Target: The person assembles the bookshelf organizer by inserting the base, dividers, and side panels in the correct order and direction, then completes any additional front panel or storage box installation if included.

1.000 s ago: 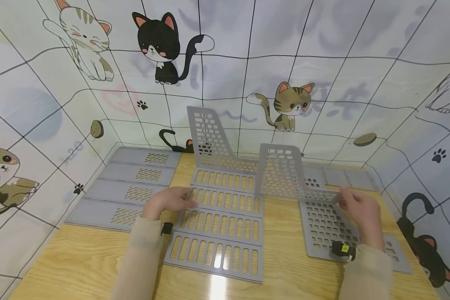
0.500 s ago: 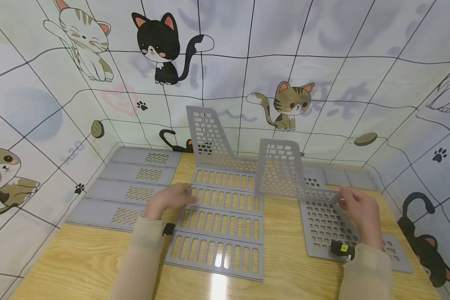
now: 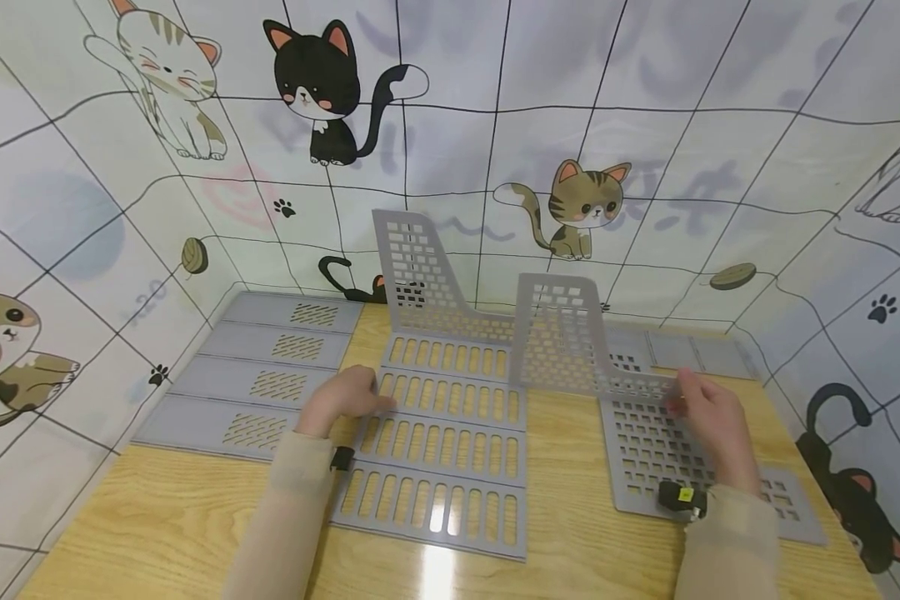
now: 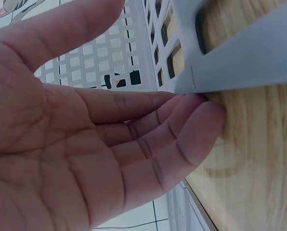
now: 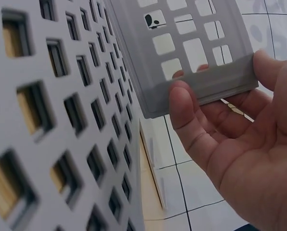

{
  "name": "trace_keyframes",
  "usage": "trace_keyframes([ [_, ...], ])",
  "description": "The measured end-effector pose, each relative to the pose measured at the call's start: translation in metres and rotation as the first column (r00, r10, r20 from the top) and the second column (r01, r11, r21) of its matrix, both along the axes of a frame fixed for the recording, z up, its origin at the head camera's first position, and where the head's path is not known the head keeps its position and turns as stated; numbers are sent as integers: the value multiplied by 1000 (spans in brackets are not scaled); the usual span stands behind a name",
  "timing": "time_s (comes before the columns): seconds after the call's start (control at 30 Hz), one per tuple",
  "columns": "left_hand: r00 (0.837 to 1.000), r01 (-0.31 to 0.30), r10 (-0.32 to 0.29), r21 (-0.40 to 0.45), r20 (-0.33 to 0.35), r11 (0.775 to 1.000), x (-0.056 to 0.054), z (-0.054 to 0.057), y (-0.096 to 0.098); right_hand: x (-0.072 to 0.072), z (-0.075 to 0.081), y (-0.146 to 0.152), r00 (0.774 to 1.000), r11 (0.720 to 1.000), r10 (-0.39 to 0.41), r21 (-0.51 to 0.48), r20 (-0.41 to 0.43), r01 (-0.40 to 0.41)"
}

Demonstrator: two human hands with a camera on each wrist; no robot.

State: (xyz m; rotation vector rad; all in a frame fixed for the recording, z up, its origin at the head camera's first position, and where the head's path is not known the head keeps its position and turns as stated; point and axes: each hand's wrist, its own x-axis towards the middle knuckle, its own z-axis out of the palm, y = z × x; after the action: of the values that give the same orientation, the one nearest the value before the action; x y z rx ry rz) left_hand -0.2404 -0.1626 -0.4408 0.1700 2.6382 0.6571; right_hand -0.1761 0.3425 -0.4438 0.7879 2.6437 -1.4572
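Observation:
A large grey plastic sheet with rows of long slots (image 3: 437,473) lies in the middle of the wooden table. My left hand (image 3: 342,398) is at its left edge; in the left wrist view its fingertips (image 4: 208,118) touch the sheet's edge, while the thumb (image 4: 71,31) stands apart. Two side panels with brick-shaped holes stand up: a left one (image 3: 385,275) behind the slotted sheet, and a right one (image 3: 523,333). My right hand (image 3: 718,425) pinches the low end of the right panel, clear in the right wrist view, with thumb and fingers on either side of its edge (image 5: 215,89).
At left lies a grey sheet (image 3: 232,358) with several sections and slanted slits. Under my right hand is a flat perforated panel (image 3: 621,500); further grey panels lie behind it (image 3: 671,357) and to its right (image 3: 798,525). A cat-print backdrop (image 3: 450,150) surrounds the table.
The right side panel has tilted up slightly in my right hand, which has drifted a little left. My left hand has shifted slightly along the slotted sheet's edge.

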Motion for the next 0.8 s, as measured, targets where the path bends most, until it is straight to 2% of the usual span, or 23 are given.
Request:
trace_keyframes([
  [0.33,999,33,-33,-3,-5,999,-1,2,-1,-4,-3,-3,997,997,-65,-49,-29,63],
  [0.5,999,34,-33,12,-13,999,-3,-1,-2,-4,-6,-3,997,997,-58,-44,-54,56],
  [0.63,1000,-20,20,56,15,998,-6,-6,-6,-2,-8,0,997,999,-30,-47,-70,27],
  [0.8,992,-109,101,110,75,988,-9,-8,-9,4,-8,6,997,997,18,-68,-69,-23],
])
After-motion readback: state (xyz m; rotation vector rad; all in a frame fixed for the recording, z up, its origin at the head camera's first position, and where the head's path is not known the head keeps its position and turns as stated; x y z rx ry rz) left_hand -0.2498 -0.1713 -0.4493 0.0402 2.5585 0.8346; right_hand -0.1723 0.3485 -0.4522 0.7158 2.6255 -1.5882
